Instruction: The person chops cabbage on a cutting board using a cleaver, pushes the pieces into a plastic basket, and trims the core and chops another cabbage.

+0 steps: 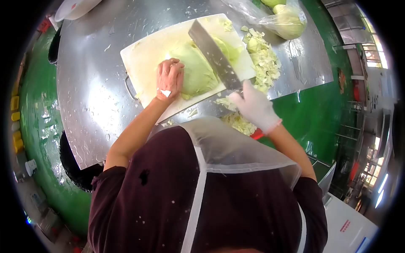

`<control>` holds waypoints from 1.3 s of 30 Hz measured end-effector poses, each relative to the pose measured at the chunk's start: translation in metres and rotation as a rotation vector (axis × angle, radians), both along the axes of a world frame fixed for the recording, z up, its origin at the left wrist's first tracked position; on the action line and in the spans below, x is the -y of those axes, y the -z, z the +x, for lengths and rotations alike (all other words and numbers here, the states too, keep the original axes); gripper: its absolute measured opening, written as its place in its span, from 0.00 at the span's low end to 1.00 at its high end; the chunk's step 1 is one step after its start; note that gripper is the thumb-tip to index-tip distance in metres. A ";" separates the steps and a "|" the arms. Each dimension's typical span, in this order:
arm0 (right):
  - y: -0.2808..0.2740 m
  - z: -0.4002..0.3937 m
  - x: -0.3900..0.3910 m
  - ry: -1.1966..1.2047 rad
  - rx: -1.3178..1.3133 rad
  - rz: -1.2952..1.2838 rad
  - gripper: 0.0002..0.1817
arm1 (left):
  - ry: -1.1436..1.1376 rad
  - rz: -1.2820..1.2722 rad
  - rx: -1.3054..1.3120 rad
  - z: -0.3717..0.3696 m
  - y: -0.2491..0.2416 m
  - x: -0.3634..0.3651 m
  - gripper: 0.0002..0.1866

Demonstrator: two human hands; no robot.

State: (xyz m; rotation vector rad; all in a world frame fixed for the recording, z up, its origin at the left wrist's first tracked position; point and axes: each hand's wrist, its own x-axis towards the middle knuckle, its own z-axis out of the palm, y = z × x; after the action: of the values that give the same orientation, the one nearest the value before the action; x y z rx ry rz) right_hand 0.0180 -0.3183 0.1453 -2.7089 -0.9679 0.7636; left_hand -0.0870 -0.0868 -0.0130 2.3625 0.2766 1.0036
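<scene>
A pale green piece of cabbage (195, 72) lies on a white cutting board (145, 49) with a metal handle at its left end. My bare left hand (170, 79) presses on the cabbage's left side with bent fingers, a small white scrap stuck near the wrist. In a white glove, my right hand (255, 104) is closed round the handle of a cleaver (215, 57). The broad blade slants up and left across the cabbage's right part, hiding some of it; whether it touches cannot be made out. Loose cabbage leaf (228, 48) shows right of the blade.
Chopped cabbage (263, 59) is heaped on the steel table (97, 76) beyond the board's right end. More chopped cabbage (239, 123) sits below the table edge, beside something red. A plastic bag (291, 21) with whole cabbages lies at the top right, a white basin (76, 8) at the top left.
</scene>
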 end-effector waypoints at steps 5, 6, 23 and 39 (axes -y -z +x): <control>-0.017 0.000 -0.033 -0.083 -0.081 -0.155 0.20 | -0.059 0.073 -0.034 0.007 0.012 0.003 0.12; -0.009 0.002 -0.041 -0.086 -0.074 -0.138 0.20 | -0.063 0.076 -0.037 0.008 0.013 0.002 0.12; 0.046 -0.012 -0.002 -0.066 0.018 -0.097 0.16 | -0.074 0.123 -0.078 0.008 0.009 0.003 0.14; 0.042 0.000 -0.066 -0.183 -0.066 -0.037 0.17 | -0.065 0.053 -0.026 -0.002 0.018 -0.007 0.10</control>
State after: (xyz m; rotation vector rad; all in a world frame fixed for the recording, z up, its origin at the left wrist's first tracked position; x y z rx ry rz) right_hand 0.0177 -0.2527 0.1037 -2.6330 -1.2096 0.9051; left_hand -0.0888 -0.0801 -0.0315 2.4297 0.3426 1.0223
